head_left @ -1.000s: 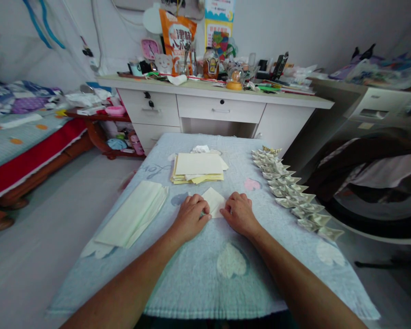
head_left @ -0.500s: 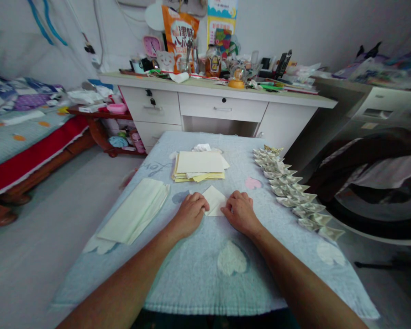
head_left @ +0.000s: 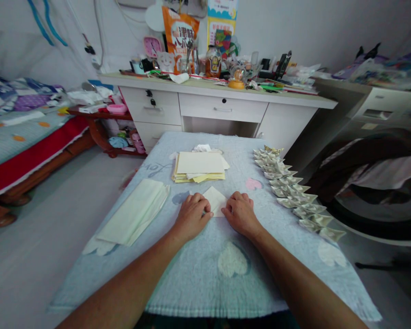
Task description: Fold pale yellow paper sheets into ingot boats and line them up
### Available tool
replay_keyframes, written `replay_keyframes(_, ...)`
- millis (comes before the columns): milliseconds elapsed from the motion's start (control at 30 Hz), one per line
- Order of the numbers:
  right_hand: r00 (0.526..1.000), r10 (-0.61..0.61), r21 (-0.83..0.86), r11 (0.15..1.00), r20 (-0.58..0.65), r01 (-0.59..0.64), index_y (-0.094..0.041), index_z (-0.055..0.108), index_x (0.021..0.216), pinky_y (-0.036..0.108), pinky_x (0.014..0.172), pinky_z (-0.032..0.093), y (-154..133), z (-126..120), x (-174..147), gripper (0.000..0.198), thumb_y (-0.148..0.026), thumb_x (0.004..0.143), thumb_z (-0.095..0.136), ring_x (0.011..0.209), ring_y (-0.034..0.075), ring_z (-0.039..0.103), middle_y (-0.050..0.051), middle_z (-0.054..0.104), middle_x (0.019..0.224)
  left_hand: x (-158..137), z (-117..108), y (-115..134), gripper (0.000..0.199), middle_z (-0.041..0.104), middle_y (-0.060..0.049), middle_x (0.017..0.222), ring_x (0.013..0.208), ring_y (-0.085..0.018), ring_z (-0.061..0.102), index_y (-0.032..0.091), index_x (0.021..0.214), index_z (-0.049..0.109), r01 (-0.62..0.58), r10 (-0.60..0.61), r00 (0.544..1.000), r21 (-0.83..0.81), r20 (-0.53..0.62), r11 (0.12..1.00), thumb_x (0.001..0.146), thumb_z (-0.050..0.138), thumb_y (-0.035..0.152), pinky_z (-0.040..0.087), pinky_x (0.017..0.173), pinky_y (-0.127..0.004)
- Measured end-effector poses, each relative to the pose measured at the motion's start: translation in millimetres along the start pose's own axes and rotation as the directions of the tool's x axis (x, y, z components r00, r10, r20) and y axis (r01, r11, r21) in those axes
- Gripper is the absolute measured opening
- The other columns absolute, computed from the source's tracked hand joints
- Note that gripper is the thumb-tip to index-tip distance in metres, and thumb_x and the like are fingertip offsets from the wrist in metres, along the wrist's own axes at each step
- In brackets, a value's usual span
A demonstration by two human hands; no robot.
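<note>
L grip (head_left: pixel 194 211) on cream ppr (head_left: pixel 215 199), pointed top.

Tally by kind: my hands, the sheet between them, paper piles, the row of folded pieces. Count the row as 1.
Hands: 2 (left hand, right hand)
Folded sheet: 1
Paper piles: 2 (middle stack, left pile)
Row of folded pieces: 1
Total: 6

A single head-worn camera looked from above the near edge of the cloth-covered table (head_left: pixel 192 278), facing forward and down. It stood fairly near the folded paper (head_left: pixel 216 199); its wide view reached the white drawers (head_left: pixel 205 105) at the far side, the bed (head_left: pixel 37 132) at left and the washing machine (head_left: pixel 366 112) at right.
</note>
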State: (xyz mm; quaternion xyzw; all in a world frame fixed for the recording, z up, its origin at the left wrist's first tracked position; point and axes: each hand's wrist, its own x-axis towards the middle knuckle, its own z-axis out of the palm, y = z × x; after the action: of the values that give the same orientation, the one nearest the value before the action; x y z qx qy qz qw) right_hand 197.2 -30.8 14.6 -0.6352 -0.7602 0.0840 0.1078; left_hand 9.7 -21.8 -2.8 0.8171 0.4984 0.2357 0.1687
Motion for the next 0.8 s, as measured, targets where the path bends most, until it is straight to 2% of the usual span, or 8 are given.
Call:
replay_keyframes(467, 1.000, 0.007, -0.002, 1.000, -0.018, -0.007, -0.018, 0.063, 0.073, 0.034, 0.077, 0.029, -1.1, -0.7, -1.5, 0.022, -0.035, 0.086, 0.057, 0.093, 0.023, 0.045, 0.008, 0.055, 0.095, 1.3, -0.3, 2.5, 0.004, 0.054, -0.003, 0.093, 0.092, -0.021, 0.049, 0.021, 0.078, 0.060, 0.028, -0.028, 1.000, -0.006, 0.002, 1.000, 0.077, 0.063, 0.022, 0.038, 0.084, -0.036)
replay_keyframes(800, 0.999, -0.007, -0.076, 0.997, -0.053, 0.003, -0.019, 0.061, 0.086, 0.038, 0.080, 0.031, -3.9, 3.4, -4.9, 0.045, -0.064, 0.079, 0.054, 0.096, 0.027, 0.043, 0.009, 0.054, 0.099, 1.1, -0.5, 5.0, 0.003, 0.054, -0.003, 0.093, 0.093, -0.022, 0.049, 0.021, 0.079, 0.061, 0.040, -0.040, 0.999, 0.007, 0.010, 0.999, 0.077, 0.063, 0.022, 0.038, 0.085, -0.036)
